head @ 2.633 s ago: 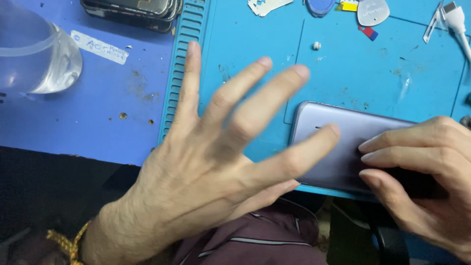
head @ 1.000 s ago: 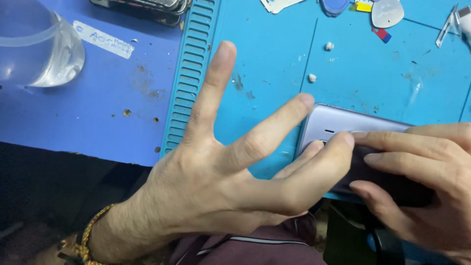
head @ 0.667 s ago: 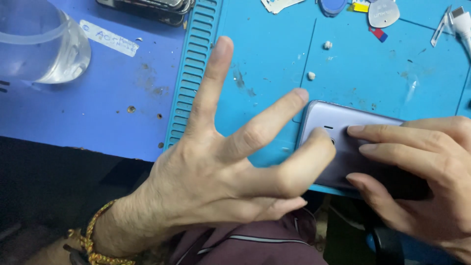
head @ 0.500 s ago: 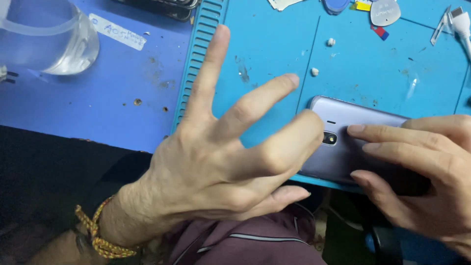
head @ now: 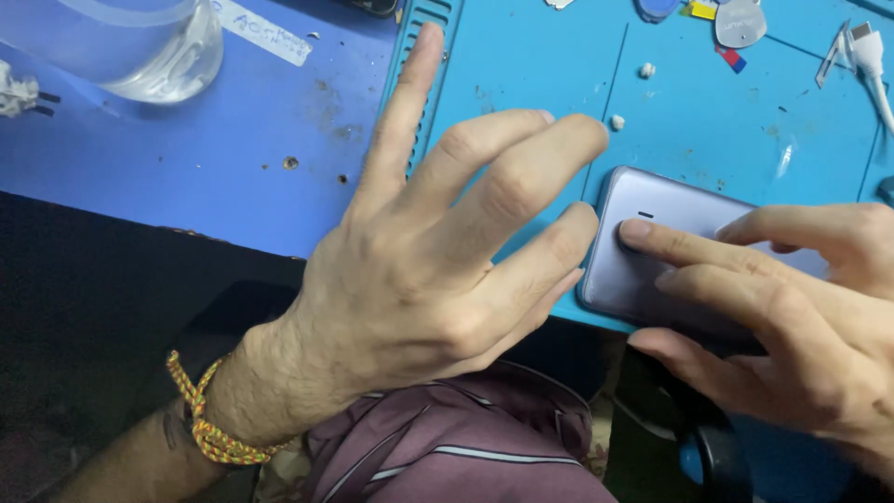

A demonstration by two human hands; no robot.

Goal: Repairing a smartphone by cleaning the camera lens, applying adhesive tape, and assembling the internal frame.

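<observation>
While the turquoise work mat (head: 521, 84) fills most of the bench top, with the darker blue mat (head: 186, 177) beside it on the left, the grey-lilac phone (head: 652, 247) lies face down right at the turquoise mat's near edge, its lower corner close to the drop into the person's lap. That is the big risk as I read it: a push toward the body and the phone could slide off the mat.

Left hand (head: 419, 270) next: wide open, fingers fanned and holding nothing, the little finger just touching the phone's left end. It steadies that end only lightly, so a sideways shove from the other side could skate the phone along the smooth mat.

Right hand (head: 792, 307) lies flat over the phone's right half, fingers extended and pressing on the back, thumb tucked under the near edge. Whether it truly grips is hard to tell; it looks more like a press than a clamp, so a slip of those fingertips is possible on the glossy shell.

Clear plastic tub (head: 140, 47) sits well apart at the far left, out of harm. Smaller still: the white cable plug (head: 866, 47) and the grey pick (head: 740, 20) at the top, then two tiny white bits (head: 616, 122) near the phone's far edge, easily swept away by a fanned finger.
</observation>
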